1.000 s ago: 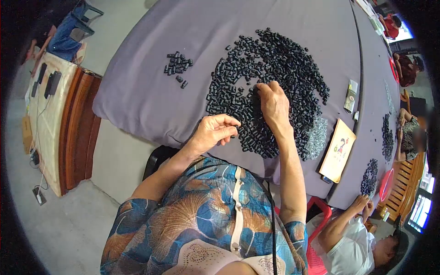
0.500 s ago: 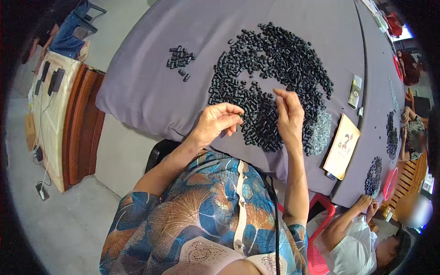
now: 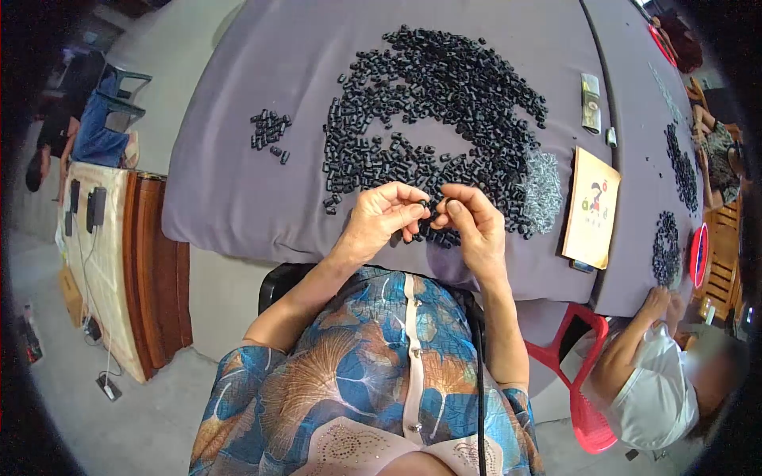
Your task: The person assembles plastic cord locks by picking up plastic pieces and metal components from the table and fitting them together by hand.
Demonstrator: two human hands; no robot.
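My left hand (image 3: pixel 382 220) pinches a small black cylindrical piece between thumb and fingertips, close above the cloth. Right beside it, my right hand (image 3: pixel 478 230) has its thumb and index finger pressed together; whatever they hold is too small to make out. The fingertips of both hands nearly meet. Beyond and under them spreads a wide heap of similar black pieces (image 3: pixel 452 63) on the grey cloth (image 3: pixel 262 63). A smaller group of black pieces (image 3: pixel 270 127) lies off to the left. Against the heap's right side is a patch of small silvery, clear-looking pieces (image 3: pixel 542 194).
A tan booklet (image 3: pixel 591 210) and a small packet (image 3: pixel 590 103) lie on the right. A co-worker in a white shirt (image 3: pixel 655 389) sits by a red chair (image 3: pixel 583 389), near another black pile (image 3: pixel 665 246). A wooden cabinet (image 3: pixel 155 270) stands at left.
My right hand has come down and left from above the heap to meet my left hand, its fingers closing. My left hand still pinches the black piece. The camera view has shifted.
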